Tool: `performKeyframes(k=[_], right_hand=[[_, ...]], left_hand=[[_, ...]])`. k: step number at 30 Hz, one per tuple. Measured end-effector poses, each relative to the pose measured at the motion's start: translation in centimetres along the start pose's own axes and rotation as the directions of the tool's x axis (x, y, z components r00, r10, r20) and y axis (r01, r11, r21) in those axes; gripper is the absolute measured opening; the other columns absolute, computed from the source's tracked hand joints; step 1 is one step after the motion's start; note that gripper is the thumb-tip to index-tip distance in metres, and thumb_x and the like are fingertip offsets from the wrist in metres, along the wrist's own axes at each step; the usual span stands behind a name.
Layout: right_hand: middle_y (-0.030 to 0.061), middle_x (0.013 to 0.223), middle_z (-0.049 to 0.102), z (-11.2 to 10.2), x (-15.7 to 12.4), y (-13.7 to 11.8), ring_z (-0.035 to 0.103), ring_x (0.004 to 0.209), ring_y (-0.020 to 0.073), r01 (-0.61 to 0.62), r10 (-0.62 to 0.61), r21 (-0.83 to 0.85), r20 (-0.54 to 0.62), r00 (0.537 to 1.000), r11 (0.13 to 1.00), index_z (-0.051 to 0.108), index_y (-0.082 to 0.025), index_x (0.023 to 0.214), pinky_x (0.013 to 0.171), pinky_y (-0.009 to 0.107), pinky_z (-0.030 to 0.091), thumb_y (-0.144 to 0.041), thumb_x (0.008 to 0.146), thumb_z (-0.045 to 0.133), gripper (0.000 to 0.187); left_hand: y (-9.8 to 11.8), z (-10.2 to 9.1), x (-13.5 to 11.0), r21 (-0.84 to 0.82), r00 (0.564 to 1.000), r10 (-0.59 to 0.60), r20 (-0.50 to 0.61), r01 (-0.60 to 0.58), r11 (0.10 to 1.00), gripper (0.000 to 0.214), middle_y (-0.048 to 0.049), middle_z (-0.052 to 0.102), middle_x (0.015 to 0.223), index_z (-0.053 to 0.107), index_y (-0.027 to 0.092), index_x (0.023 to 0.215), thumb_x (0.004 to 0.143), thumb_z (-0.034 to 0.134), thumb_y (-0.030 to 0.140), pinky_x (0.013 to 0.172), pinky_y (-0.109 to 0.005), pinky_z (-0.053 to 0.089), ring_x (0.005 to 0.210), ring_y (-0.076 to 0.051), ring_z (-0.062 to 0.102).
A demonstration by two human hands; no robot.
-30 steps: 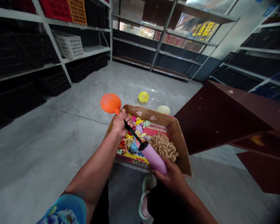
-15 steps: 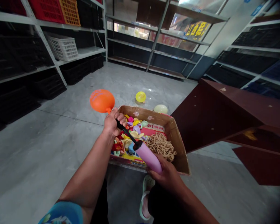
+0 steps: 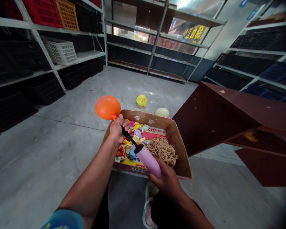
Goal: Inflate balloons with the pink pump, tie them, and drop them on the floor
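My left hand is closed around the neck of an orange balloon and the black nozzle end of a hand pump. My right hand grips the pink barrel of the pump, with the black rod running up between the two hands. The balloon is partly inflated and sticks out up and to the left of my fist. Both hands hover over a cardboard box holding several limp coloured balloons and a heap of tan rubber bands.
A yellow balloon and a pale balloon lie on the grey floor behind the box. A dark brown table stands to the right. Metal shelves with crates line the walls. My sandalled foot shows below.
The pump rod is shorter than half a second ago, my hands being closer together. The orange balloon looks slightly fuller than one second ago. The view has shifted a little.
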State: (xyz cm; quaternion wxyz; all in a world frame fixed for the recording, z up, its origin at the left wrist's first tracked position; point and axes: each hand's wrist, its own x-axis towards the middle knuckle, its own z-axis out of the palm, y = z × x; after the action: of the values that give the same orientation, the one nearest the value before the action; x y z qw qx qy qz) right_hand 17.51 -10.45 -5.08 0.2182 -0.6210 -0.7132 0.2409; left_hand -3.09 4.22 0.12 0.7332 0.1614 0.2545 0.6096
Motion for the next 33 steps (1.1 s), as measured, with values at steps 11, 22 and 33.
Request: performKeyframes(k=[11, 22, 33], right_hand=[[0.0071, 0.102, 0.066, -0.8, -1.0, 0.1, 0.063, 0.086, 0.0216, -0.004, -0.001, 0.074, 0.079, 0.997, 0.997, 0.055, -0.018, 0.115, 0.074, 0.029, 0.049, -0.029, 0.071, 0.063, 0.046], [0.0081, 0.099, 0.067, -1.5, -3.9, 2.4, 0.063, 0.082, 0.0219, -0.052, 0.047, 0.037, 0.119, 0.992, 0.998, 0.055, -0.018, 0.114, 0.071, 0.031, 0.049, -0.032, 0.076, 0.059, 0.041], [0.0048, 0.088, 0.067, -0.2, 1.2, -2.0, 0.062, 0.074, 0.0191, -0.033, 0.033, 0.019, 0.013, 0.999, 0.999, 0.056, -0.018, 0.105, 0.064, 0.027, 0.046, -0.034, 0.074, 0.063, 0.036]], left_hand=[[-0.7, 0.2, 0.0, 0.030, 0.997, -0.074, 0.010, 0.074, 0.997, 0.044, 0.0048, 0.030, 0.045, 0.023, 0.020, 0.054, 0.086, 0.048, 0.037, 0.036, -0.024, 0.032, 0.034, -0.008, 0.033], [-1.7, 0.1, 0.2, 0.027, 0.998, -0.069, 0.004, 0.069, 0.997, 0.041, 0.0046, 0.030, 0.045, 0.024, 0.020, 0.055, 0.088, 0.042, 0.033, 0.036, -0.023, 0.032, 0.034, -0.008, 0.034], [-2.0, 0.2, 0.3, 0.029, 0.994, -0.104, 0.017, 0.103, 0.994, 0.041, 0.0044, 0.031, 0.045, 0.024, 0.020, 0.054, 0.087, 0.045, 0.033, 0.036, -0.023, 0.032, 0.034, -0.008, 0.034]])
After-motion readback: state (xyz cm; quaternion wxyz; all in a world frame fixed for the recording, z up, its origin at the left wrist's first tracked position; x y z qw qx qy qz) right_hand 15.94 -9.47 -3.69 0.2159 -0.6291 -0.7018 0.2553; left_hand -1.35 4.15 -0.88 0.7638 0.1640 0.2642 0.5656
